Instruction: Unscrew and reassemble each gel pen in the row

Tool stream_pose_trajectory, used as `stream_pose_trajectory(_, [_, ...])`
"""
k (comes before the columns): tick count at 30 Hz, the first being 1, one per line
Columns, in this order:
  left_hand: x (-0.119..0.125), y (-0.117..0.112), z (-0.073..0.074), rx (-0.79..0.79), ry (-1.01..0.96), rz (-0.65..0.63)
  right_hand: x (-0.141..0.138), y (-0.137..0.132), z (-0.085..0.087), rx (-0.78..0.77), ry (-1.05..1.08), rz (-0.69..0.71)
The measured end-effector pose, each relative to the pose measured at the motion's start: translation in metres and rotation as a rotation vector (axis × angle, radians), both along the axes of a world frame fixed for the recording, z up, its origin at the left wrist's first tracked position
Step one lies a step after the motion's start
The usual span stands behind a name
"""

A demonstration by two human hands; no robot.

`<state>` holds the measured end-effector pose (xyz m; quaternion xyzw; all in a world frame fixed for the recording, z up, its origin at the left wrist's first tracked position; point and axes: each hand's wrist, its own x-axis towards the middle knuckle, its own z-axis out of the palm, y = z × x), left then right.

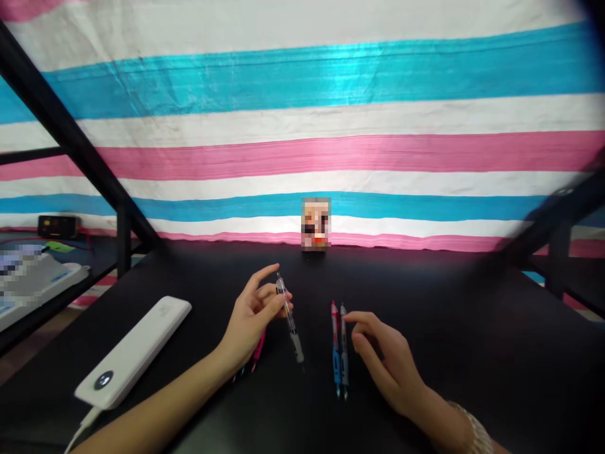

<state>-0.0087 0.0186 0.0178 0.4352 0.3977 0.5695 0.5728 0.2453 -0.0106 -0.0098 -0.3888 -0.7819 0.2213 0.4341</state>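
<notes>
L hand (253, 318) pinches a clear pen (289, 318) w/ thumb & fingers above the black table (449, 328), R hand (385, 362) fingers bent, tips just beside 2 pens (339, 347) lying flat; pens look light, hard & slippery, prob. best held mid-barrel.

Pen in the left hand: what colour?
The pen in the left hand has a clear barrel and grey grip; head view.
</notes>
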Motion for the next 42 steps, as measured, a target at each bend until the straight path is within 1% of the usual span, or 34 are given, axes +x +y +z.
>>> stream_pose_trajectory(4, [-0.0032, -0.0009, -0.0014, 0.026, 0.011, -0.018, -0.0027, -0.003, 0.0007, 0.035, -0.015, 0.019])
stream_pose_trajectory(12, [-0.0047, 0.0015, -0.0029, 0.02, 0.033, -0.035, -0.0025, -0.0057, 0.0058, 0.101, -0.043, 0.004])
stream_pose_trajectory(18, [-0.0039, 0.0014, -0.0046, 0.02, 0.037, -0.056, -0.0004, -0.0037, 0.0055, 0.093, -0.057, -0.001])
stream_pose_trajectory(34, [-0.0023, -0.0016, -0.0056, 0.015, 0.057, -0.102, -0.0016, 0.0002, 0.0014, 0.147, -0.078, -0.003])
stream_pose_trajectory(42, [-0.0049, 0.0022, -0.0051, 0.001, 0.055, -0.096, -0.0005, 0.0018, 0.0039, 0.169, -0.097, -0.024])
